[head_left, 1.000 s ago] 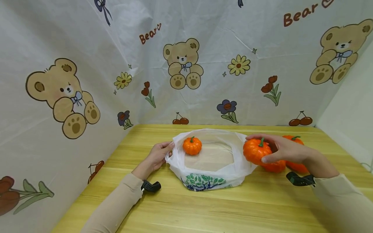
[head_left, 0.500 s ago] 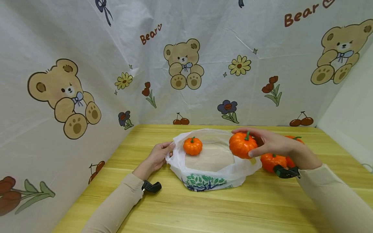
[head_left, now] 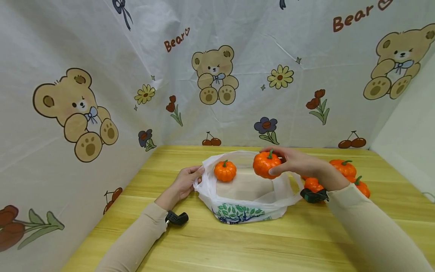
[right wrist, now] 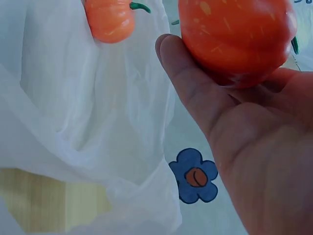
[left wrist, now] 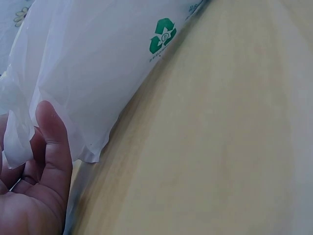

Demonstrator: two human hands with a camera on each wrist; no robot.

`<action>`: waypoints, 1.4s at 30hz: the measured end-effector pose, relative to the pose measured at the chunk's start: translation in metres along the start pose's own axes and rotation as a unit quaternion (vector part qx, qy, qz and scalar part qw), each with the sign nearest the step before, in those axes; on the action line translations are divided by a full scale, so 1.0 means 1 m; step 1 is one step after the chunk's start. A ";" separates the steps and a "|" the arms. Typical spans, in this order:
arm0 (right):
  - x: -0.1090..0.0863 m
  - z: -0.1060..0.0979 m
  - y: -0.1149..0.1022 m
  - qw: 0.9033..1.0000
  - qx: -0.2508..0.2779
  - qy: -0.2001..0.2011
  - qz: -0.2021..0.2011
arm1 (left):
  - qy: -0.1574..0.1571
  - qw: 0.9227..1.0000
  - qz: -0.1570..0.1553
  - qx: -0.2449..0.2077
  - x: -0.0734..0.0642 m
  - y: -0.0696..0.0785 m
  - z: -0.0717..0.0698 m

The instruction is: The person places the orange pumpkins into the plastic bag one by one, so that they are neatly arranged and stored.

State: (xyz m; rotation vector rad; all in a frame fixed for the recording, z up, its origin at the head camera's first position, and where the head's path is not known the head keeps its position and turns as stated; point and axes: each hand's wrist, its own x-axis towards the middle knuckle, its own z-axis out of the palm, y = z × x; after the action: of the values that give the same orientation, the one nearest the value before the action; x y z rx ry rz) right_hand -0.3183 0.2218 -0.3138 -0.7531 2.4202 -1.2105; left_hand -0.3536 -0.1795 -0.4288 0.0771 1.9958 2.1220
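Over the bag (head_left: 242,212), my right hand (head_left: 296,162) grips a pumpkin (head_left: 266,165). My left hand (head_left: 185,183) pinches the bag; I'd lower slowly.

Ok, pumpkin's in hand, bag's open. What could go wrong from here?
Only the left hand grips the bag, at its left side; the unheld right side could sag inward.
The black right-wrist device looks close to that side and might snag it.
The glossy pumpkin in the right hand might slip or bump the pumpkin inside.

Bear-print sheeting (head_left: 234,124) behind yellowish table (head_left: 238,245); pale surface (head_left: 408,124) right, perhaps wall.
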 end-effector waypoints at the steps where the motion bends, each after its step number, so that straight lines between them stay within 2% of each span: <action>1: 0.002 0.001 -0.001 1.000 0.000 0.000 0.005 | 0.001 1.000 0.000 0.001 0.000 0.000 0.000; 6: 0.014 0.006 -0.007 0.999 0.006 0.009 0.035 | 0.005 1.000 0.001 -0.001 0.000 0.000 -0.001; 10: 0.024 0.010 -0.008 0.999 0.004 0.017 0.041 | 0.005 1.000 0.000 -0.002 0.000 0.000 -0.001; 19: 0.052 0.021 -0.002 0.998 0.051 0.009 0.042 | 0.003 1.000 -0.002 -0.003 0.003 -0.002 -0.001; 26: 0.068 0.029 0.007 0.995 0.068 0.019 0.070 | 0.000 1.000 -0.005 -0.008 0.002 -0.001 -0.001; 33: 0.078 0.039 0.019 0.992 0.091 0.004 0.084 | 0.002 1.000 -0.002 -0.007 0.001 -0.001 0.000; 42: 0.086 0.045 0.026 0.989 0.096 0.026 0.112 | 0.004 1.000 -0.004 -0.004 0.000 0.000 0.000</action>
State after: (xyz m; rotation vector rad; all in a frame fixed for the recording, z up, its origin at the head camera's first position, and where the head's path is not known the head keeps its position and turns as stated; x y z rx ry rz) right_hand -0.3724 0.1557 -0.3663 -0.3866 2.3106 -1.3594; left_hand -0.3537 -0.1791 -0.4285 0.0599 1.9880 2.1295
